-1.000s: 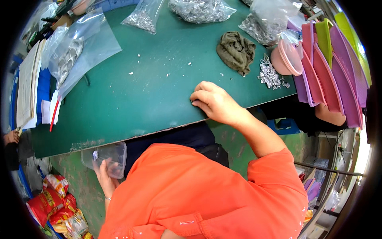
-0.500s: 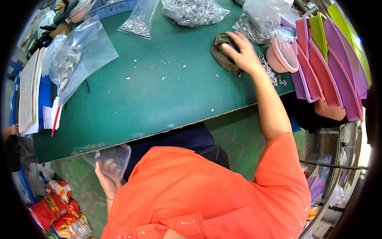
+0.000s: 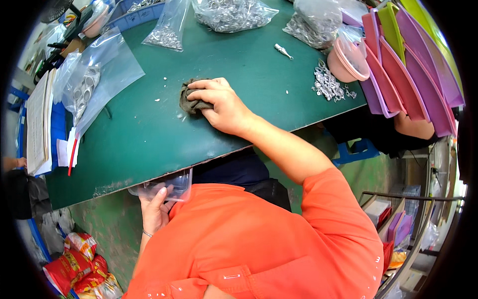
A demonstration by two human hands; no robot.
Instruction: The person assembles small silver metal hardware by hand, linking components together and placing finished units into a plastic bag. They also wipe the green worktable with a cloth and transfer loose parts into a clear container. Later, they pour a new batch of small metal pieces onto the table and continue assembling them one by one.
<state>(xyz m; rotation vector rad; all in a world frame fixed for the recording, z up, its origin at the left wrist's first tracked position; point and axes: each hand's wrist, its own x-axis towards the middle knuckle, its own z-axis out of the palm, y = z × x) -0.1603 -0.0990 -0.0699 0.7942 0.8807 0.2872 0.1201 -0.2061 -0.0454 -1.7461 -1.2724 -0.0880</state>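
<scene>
My right hand (image 3: 221, 105) presses a crumpled dark olive cloth (image 3: 191, 97) onto the middle of the green table (image 3: 149, 144), fingers bent over it. Under the table's front edge, my left hand (image 3: 156, 212) grips a clear plastic container (image 3: 174, 185) by its side, the thumb on the near wall. Part of the container is hidden beneath the tabletop. A few small white bits (image 3: 157, 100) lie left of the cloth. To the right are a pile of small silver metal clasps (image 3: 328, 83) and one larger silver piece (image 3: 283, 51).
Along the back stand clear bags of metal parts (image 3: 234, 16) and a blue bin (image 3: 134, 18). A pink bowl (image 3: 347, 62) and stacked coloured trays (image 3: 393, 74) occupy the right. At left lie a bag with scissors-like handles (image 3: 85, 88) and papers (image 3: 40, 119). Another person's arm (image 3: 412, 125) shows behind the trays.
My right hand has swept the cloth from the back right to the table's middle, uncovering a silver piece. Several white bits are gone from view. My left hand moved the container rightward, closer to me.
</scene>
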